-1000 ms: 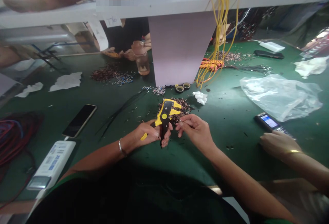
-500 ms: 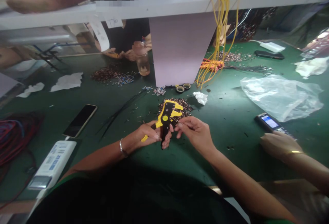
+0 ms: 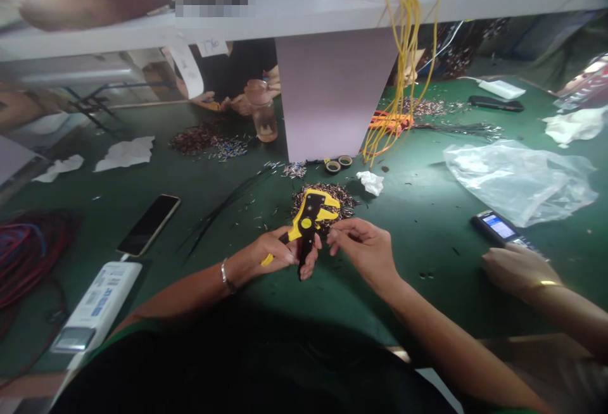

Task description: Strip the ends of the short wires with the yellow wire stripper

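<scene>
My left hand (image 3: 280,250) is wrapped round the handles of a yellow and black wire stripper (image 3: 306,223), its jaws pointing away from me and to the right. Beside the jaws, my right hand (image 3: 363,246) is closed in a pinch. What sits between its fingertips is too small to make out. Under and behind the tool lies a heap of short wire pieces (image 3: 349,197), partly covered by it. Thin black wires (image 3: 218,208) stretch across the green table to the left of the heap.
A phone (image 3: 149,224) and a white power strip (image 3: 97,303) lie left. Yellow cables (image 3: 413,28) hang from the shelf (image 3: 304,12). At right, another person's hand (image 3: 517,268) touches a keypad device (image 3: 498,225) near a clear plastic bag (image 3: 522,180). A bottle (image 3: 263,116) stands behind.
Both hands stay nearly in place, the left still round the wire stripper. My right hand has shifted very slightly right, away from the jaws. The whole view has dipped a little.
</scene>
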A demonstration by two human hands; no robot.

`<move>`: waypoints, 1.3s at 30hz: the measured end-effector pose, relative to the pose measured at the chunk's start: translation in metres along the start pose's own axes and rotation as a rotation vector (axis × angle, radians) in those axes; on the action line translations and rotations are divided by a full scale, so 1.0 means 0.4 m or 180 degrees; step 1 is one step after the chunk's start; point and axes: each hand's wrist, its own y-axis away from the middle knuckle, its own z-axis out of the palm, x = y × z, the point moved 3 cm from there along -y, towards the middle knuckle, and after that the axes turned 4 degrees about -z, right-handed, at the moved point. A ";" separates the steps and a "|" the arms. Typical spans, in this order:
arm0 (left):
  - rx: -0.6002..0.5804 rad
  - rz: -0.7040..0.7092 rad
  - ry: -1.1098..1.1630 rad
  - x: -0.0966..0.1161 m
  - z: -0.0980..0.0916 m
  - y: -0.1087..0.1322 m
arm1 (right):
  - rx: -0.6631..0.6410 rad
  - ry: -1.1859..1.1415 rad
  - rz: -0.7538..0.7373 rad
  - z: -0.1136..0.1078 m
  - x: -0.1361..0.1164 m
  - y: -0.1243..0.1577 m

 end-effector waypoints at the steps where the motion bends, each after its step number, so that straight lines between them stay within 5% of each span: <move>1: -0.0007 -0.0006 -0.0002 0.000 -0.002 0.001 | 0.0054 0.0016 -0.0056 -0.004 -0.004 0.000; 10: -0.0101 -0.0162 0.0106 0.003 -0.012 0.008 | 0.0331 -0.0192 -0.0303 -0.034 -0.030 -0.013; 39: -0.0302 -0.0288 0.0180 0.001 0.007 0.010 | -0.0027 -0.0109 -0.0195 -0.027 -0.025 -0.016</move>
